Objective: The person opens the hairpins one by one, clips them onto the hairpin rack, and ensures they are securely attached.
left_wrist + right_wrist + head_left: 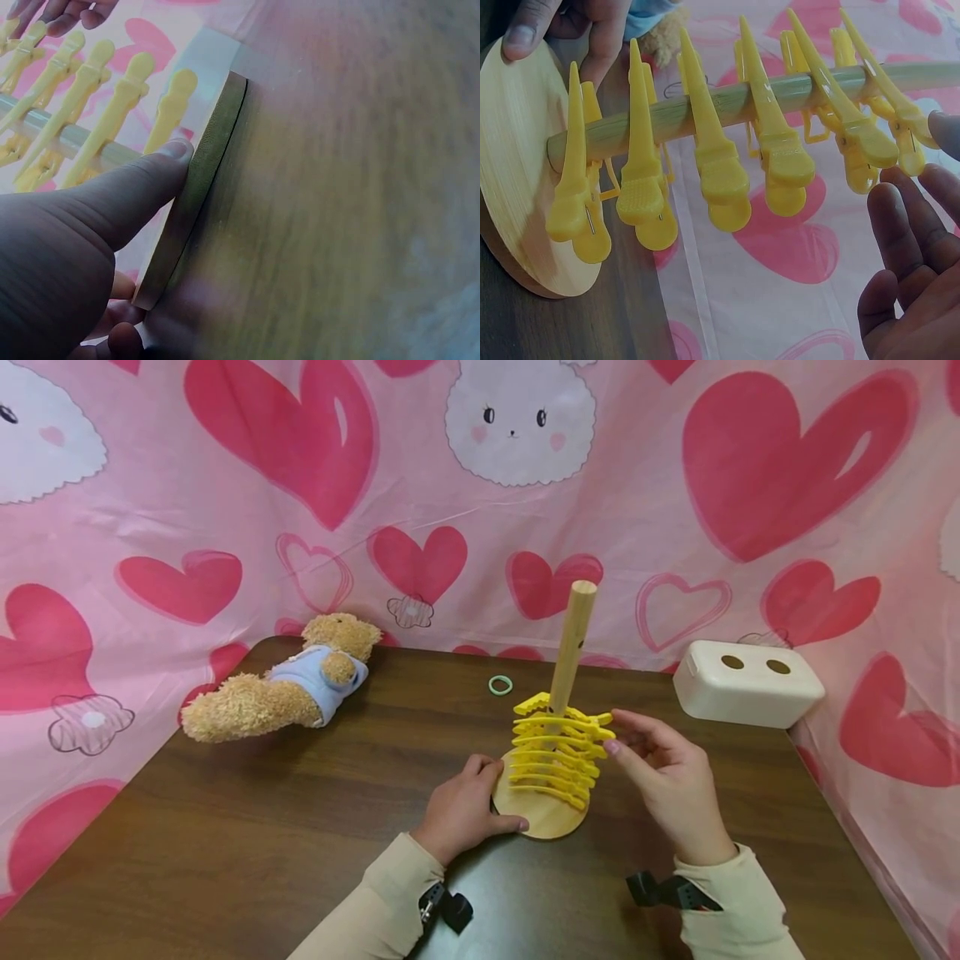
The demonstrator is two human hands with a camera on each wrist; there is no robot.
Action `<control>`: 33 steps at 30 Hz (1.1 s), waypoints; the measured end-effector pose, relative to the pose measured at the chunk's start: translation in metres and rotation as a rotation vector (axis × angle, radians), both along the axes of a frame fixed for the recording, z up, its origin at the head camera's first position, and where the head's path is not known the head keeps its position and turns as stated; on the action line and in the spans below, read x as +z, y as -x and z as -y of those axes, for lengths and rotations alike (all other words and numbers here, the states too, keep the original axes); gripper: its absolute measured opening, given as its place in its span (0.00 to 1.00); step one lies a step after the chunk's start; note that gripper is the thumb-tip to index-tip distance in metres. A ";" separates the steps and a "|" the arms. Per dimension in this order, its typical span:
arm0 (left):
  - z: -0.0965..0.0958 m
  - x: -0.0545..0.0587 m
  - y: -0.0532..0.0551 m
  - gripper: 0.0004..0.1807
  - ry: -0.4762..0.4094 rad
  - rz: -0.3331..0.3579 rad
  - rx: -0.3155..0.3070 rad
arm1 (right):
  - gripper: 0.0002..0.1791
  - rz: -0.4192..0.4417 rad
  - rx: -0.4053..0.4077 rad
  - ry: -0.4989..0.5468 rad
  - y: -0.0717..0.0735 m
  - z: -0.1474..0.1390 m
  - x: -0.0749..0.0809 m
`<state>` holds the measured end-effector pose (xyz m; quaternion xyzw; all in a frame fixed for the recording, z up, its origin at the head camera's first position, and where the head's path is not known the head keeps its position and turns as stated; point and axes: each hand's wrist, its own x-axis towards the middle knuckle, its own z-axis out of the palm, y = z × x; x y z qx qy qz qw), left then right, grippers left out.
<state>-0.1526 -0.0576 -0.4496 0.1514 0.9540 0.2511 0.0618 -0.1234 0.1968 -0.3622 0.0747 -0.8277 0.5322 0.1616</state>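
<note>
A wooden post [573,647] stands upright on a round wooden base [551,822]. Several yellow hair clips [555,752] are clamped across the post, one above another. My left hand [465,810] grips the rim of the base, its thumb [161,165] on the top face and fingers at the edge. With thumb and fingertips, my right hand [667,777] pinches the handle end of the uppermost hair clip [889,97]. That clip's jaws lie across the post. Part of the right index finger is cut off in the right wrist view.
On the left of the brown table [300,843] lies a teddy bear [307,681] in a blue shirt. A pale green ring [500,685] sits behind the post. A white box [750,685] with two round holes stands at the back right, near the pink heart-patterned cloth [630,510].
</note>
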 end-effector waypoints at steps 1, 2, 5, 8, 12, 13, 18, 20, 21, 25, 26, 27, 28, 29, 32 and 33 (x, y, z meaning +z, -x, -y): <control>0.000 0.000 0.000 0.56 0.001 0.000 0.000 | 0.21 -0.001 -0.001 -0.003 0.000 0.000 0.000; 0.000 0.000 0.000 0.56 0.002 0.001 0.000 | 0.21 -0.001 -0.002 -0.006 0.000 0.000 0.000; 0.000 0.000 0.000 0.56 0.009 0.002 0.000 | 0.21 -0.002 -0.003 -0.003 0.000 0.000 0.000; 0.000 -0.001 0.001 0.56 0.013 -0.001 0.001 | 0.21 -0.004 0.000 -0.001 0.000 0.000 0.000; 0.000 -0.001 0.001 0.56 0.014 -0.006 0.004 | 0.21 -0.011 0.002 -0.003 0.000 0.000 0.000; 0.000 0.000 0.001 0.56 0.013 -0.006 0.005 | 0.21 -0.012 0.002 -0.001 0.000 0.000 0.000; 0.000 0.000 0.000 0.56 0.006 -0.001 0.009 | 0.20 -0.008 0.005 -0.003 0.000 0.000 0.001; 0.000 0.000 -0.001 0.56 0.005 -0.001 0.009 | 0.20 -0.005 0.005 -0.004 0.000 0.000 0.001; 0.000 0.000 -0.001 0.56 0.006 -0.002 0.008 | 0.20 -0.004 0.006 -0.006 -0.001 0.000 0.001; 0.000 -0.001 -0.001 0.56 0.004 -0.004 0.008 | 0.20 -0.010 0.013 -0.003 0.000 -0.001 0.001; 0.000 -0.001 -0.001 0.56 0.004 -0.004 0.007 | 0.20 -0.013 0.016 -0.001 0.000 -0.001 0.001; 0.001 -0.001 -0.001 0.56 0.001 -0.005 0.007 | 0.20 -0.016 0.016 0.000 0.000 -0.001 0.001; 0.001 -0.001 -0.001 0.55 -0.001 -0.006 0.008 | 0.20 -0.020 0.016 -0.001 0.000 -0.001 0.001; 0.001 -0.001 -0.001 0.55 -0.003 -0.006 0.007 | 0.20 -0.022 0.015 -0.002 0.000 -0.001 0.001; 0.001 0.000 -0.001 0.55 -0.010 -0.009 0.002 | 0.20 -0.028 0.011 -0.006 0.000 -0.001 0.001; 0.000 0.000 -0.001 0.55 -0.011 -0.010 0.002 | 0.20 -0.028 0.008 -0.009 0.000 -0.001 0.002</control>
